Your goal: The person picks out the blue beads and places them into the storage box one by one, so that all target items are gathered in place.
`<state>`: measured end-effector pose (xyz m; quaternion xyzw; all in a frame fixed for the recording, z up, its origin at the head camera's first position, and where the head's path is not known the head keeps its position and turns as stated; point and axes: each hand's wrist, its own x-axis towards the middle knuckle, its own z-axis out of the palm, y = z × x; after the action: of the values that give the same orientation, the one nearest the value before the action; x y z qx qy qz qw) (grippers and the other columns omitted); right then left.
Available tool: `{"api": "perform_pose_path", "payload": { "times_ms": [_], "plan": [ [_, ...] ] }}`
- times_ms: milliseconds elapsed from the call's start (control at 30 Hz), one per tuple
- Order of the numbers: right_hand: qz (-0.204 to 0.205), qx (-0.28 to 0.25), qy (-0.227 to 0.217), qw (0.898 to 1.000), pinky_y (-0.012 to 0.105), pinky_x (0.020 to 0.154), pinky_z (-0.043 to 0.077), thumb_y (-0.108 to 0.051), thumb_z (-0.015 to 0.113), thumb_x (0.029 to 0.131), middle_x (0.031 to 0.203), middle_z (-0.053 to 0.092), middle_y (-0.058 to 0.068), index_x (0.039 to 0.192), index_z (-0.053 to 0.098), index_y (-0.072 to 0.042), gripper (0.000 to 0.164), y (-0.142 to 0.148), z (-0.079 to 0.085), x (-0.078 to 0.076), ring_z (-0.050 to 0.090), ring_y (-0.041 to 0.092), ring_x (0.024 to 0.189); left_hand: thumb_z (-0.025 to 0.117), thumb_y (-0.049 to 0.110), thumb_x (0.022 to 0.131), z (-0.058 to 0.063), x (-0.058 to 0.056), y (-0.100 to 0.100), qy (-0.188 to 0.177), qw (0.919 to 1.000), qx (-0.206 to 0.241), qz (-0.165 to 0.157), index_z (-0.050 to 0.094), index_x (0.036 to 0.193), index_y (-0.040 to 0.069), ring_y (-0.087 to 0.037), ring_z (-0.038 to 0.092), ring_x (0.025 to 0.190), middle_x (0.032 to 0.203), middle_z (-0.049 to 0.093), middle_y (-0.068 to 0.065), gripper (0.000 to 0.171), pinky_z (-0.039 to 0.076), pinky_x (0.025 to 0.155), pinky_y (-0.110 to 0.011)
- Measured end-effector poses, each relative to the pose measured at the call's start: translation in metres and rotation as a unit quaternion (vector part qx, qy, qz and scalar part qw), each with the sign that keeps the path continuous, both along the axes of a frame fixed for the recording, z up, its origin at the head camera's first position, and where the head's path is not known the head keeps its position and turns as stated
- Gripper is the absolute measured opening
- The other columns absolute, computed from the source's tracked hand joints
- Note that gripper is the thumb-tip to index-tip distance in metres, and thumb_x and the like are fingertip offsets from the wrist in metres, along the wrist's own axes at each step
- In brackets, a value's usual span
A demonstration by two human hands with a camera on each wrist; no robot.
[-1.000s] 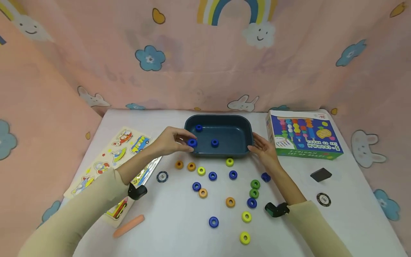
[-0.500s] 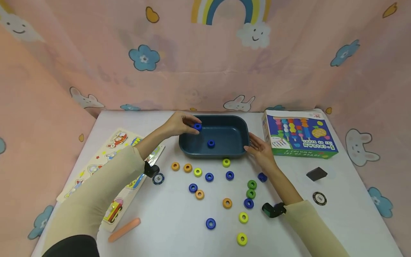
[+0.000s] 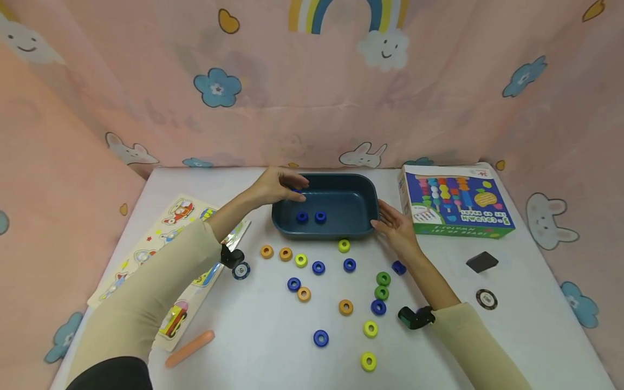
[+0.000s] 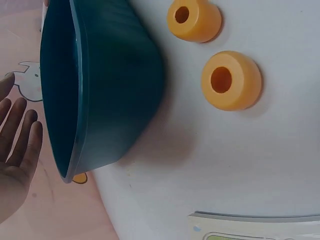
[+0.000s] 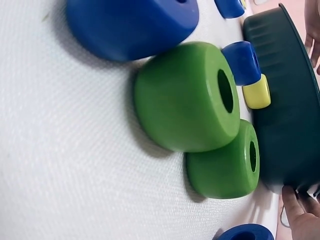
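Note:
A dark teal tray (image 3: 336, 232) stands at the back of the white table. My left hand (image 3: 275, 187) hovers over its left end, fingers loosely extended; in the left wrist view the fingers (image 4: 20, 135) are spread with nothing held. Two blue beads (image 3: 302, 217) (image 3: 320, 217) lie side by side on the tray floor. Another blue bead (image 3: 296, 190) shows partly behind the left fingers. My right hand (image 3: 398, 230) rests against the tray's right end, thumb at the near corner and fingers along the outer wall; in the right wrist view a fingertip (image 5: 290, 197) touches the tray.
Blue, green (image 3: 383, 278), yellow (image 3: 368, 362) and orange beads (image 3: 345, 307) are scattered in front of the tray. A bead-set box (image 3: 458, 203) stands right, near a black block (image 3: 482, 262) and a chip (image 3: 486, 299). Picture boards (image 3: 173, 325) and an orange stick (image 3: 190, 348) lie left.
My left hand moved over the tray's left end carrying a blue bead, then let it go; that bead now sits beside the other on the tray floor. The right hand stays at the tray.

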<state>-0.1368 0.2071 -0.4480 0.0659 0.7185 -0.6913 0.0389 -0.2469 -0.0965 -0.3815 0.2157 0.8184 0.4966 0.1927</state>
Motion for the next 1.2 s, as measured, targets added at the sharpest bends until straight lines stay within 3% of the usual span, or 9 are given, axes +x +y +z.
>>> {"api": "perform_pose_path", "payload": {
  "times_ms": [167,433,633,833,967,1200],
  "plan": [
    [0.003,0.003,-0.001,1.000,0.027,0.099,0.037,-0.002,0.059,0.089,0.143,0.037,0.013,0.143,0.033,-0.005,0.059,0.001,0.002,0.000,0.036,0.023,0.129,0.079,0.011,0.072,0.000,0.007,-0.005,-0.011,0.9999,0.009,-0.006,0.067,0.108,0.001,-0.029,0.060,0.097,0.106,0.066,-0.013,0.040,0.051,0.079,-0.030],
    [0.004,0.005,-0.003,1.000,0.026,0.098,0.038,-0.001,0.057,0.090,0.143,0.036,0.013,0.143,0.032,-0.005,0.059,0.002,0.003,-0.001,0.036,0.024,0.129,0.078,0.014,0.074,-0.001,0.027,-0.020,-0.039,0.9990,0.015,-0.013,0.069,0.106,0.007,-0.023,0.061,0.092,0.107,0.065,-0.013,0.034,0.051,0.077,-0.031],
    [0.006,0.011,-0.006,1.000,0.027,0.098,0.037,-0.002,0.057,0.090,0.143,0.036,0.012,0.143,0.032,-0.006,0.059,0.002,0.005,-0.001,0.036,0.024,0.129,0.079,0.014,0.074,-0.005,0.053,-0.035,-0.037,0.9973,0.055,-0.033,0.068,0.107,0.006,-0.025,0.062,0.089,0.103,0.067,-0.009,0.036,0.052,0.075,-0.032],
    [0.006,0.014,-0.007,1.000,0.026,0.098,0.037,-0.002,0.057,0.090,0.144,0.034,0.013,0.144,0.031,-0.006,0.059,0.003,0.007,-0.002,0.035,0.025,0.130,0.076,0.005,0.076,-0.011,0.087,-0.043,-0.023,0.9931,0.076,-0.086,0.066,0.107,0.000,-0.027,0.062,0.085,0.101,0.066,-0.013,0.033,0.052,0.076,-0.038],
    [0.003,0.016,-0.018,1.000,0.026,0.098,0.037,-0.003,0.058,0.090,0.146,0.031,0.011,0.144,0.031,-0.007,0.060,0.003,0.008,0.000,0.034,0.024,0.130,0.077,0.007,0.074,-0.024,0.108,-0.043,-0.033,0.9925,0.062,-0.100,0.068,0.106,0.001,-0.026,0.062,0.084,0.101,0.065,-0.018,0.033,0.052,0.073,-0.037],
    [-0.001,0.013,-0.038,0.999,0.027,0.098,0.037,-0.004,0.059,0.090,0.147,0.030,0.008,0.144,0.032,-0.009,0.060,-0.001,0.008,0.001,0.034,0.023,0.130,0.081,0.006,0.068,-0.056,0.134,-0.040,-0.043,0.9942,0.018,-0.097,0.070,0.103,0.004,-0.028,0.060,0.085,0.098,0.067,-0.008,0.036,0.051,0.067,-0.030]
  ]
}}
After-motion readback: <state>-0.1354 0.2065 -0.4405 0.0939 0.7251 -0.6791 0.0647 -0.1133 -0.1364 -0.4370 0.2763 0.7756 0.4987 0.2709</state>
